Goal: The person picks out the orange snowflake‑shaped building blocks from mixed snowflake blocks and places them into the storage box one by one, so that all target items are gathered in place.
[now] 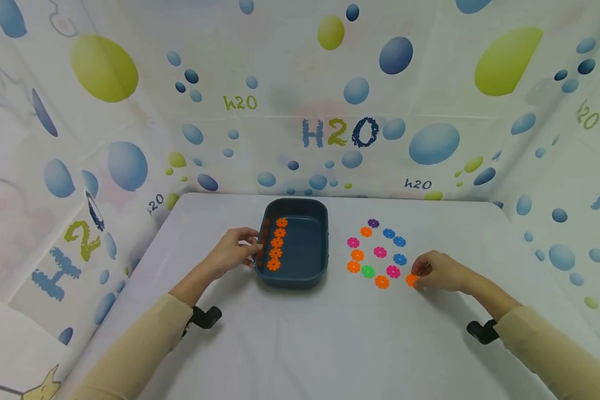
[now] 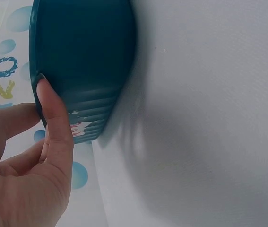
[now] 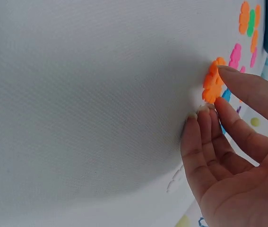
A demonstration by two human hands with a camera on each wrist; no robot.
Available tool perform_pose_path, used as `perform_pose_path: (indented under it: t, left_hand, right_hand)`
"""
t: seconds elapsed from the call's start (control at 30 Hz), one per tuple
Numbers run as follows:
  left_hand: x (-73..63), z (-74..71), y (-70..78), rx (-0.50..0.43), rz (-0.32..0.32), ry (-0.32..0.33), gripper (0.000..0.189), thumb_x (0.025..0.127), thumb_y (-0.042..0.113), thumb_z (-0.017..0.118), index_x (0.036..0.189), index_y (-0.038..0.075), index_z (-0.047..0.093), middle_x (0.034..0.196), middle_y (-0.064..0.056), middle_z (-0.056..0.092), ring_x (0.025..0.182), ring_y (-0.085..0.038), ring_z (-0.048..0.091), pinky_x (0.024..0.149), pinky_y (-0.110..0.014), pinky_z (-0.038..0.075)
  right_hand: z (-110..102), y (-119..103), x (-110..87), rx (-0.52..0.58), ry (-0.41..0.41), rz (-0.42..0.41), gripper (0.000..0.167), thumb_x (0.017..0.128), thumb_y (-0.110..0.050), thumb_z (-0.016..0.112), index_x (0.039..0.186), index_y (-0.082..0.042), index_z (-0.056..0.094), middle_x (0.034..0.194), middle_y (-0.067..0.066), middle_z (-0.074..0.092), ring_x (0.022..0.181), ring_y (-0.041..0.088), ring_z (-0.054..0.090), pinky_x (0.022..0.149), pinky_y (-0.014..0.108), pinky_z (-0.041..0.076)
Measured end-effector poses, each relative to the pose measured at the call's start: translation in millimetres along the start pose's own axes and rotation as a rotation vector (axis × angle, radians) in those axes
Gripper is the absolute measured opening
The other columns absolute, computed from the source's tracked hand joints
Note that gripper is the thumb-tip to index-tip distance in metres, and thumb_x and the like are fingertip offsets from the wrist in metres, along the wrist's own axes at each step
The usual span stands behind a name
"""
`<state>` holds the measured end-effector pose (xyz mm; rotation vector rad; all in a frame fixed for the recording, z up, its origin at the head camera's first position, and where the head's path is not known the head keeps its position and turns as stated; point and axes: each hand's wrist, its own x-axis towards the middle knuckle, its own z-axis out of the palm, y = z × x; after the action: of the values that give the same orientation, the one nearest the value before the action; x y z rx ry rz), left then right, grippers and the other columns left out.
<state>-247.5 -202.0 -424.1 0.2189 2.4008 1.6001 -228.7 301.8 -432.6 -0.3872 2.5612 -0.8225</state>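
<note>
My left hand pinches the left rim of a dark blue-green rectangular tray, with the thumb and fingers on either side of the wall in the left wrist view. Inside the tray, a column of orange flower-shaped discs lies along the left side. To the right, my right hand holds an orange flower-shaped disc at its edges between thumb and forefinger, low over the cloth. The other fingers of that hand rest curved beside it.
Between the tray and my right hand lie several loose flower-shaped discs, among them a purple one, a green one and a pink one. A white cloth covers the table, and a printed curtain stands behind.
</note>
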Motion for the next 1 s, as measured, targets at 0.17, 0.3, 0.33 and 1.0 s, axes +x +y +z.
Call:
perform_pose_path:
  t: [0.17, 0.3, 0.33, 1.0]
  left_hand:
    - [0.5, -0.5, -0.1, -0.004, 0.004, -0.002, 0.046, 0.102, 0.004, 0.061, 0.141, -0.013, 0.045, 0.106, -0.017, 0.053, 0.081, -0.019, 0.063, 0.065, -0.032, 0.063]
    - [0.8, -0.7, -0.5, -0.007, 0.001, -0.002, 0.047, 0.102, 0.004, 0.061, 0.142, -0.013, 0.045, 0.107, -0.017, 0.053, 0.080, -0.019, 0.063, 0.065, -0.031, 0.063]
    - [0.8, -0.7, -0.7, -0.007, -0.001, -0.002, 0.047, 0.102, 0.004, 0.061, 0.142, -0.013, 0.045, 0.107, -0.017, 0.053, 0.080, -0.019, 0.063, 0.065, -0.031, 0.063]
    - [1.0, -0.7, -0.5, -0.002, -0.005, -0.006, 0.046, 0.102, 0.006, 0.061, 0.142, -0.012, 0.045, 0.110, -0.018, 0.052, 0.080, -0.020, 0.063, 0.066, -0.033, 0.063]
  right_hand:
    - [-1.0, -1.3, 0.7, -0.022, 0.008, -0.005, 0.022, 0.087, -0.012, 0.081, 0.101, -0.003, 0.067, 0.093, 0.004, 0.064, 0.086, 0.021, 0.057, 0.079, 0.033, 0.057]
    - [-0.4, -1.5, 1.5, -0.037, 0.018, -0.003, 0.023, 0.086, -0.013, 0.083, 0.100, -0.003, 0.066, 0.092, 0.003, 0.064, 0.085, 0.020, 0.058, 0.078, 0.032, 0.057]
    - [-0.2, -1.3, 1.5, -0.039, 0.021, -0.001, 0.024, 0.086, -0.013, 0.083, 0.100, -0.003, 0.066, 0.091, 0.003, 0.063, 0.084, 0.020, 0.057, 0.077, 0.031, 0.057]
    - [-1.6, -1.2, -1.6, 0.022, 0.021, -0.029, 0.014, 0.092, -0.011, 0.076, 0.098, -0.002, 0.068, 0.084, 0.003, 0.066, 0.076, 0.020, 0.061, 0.070, 0.026, 0.058]
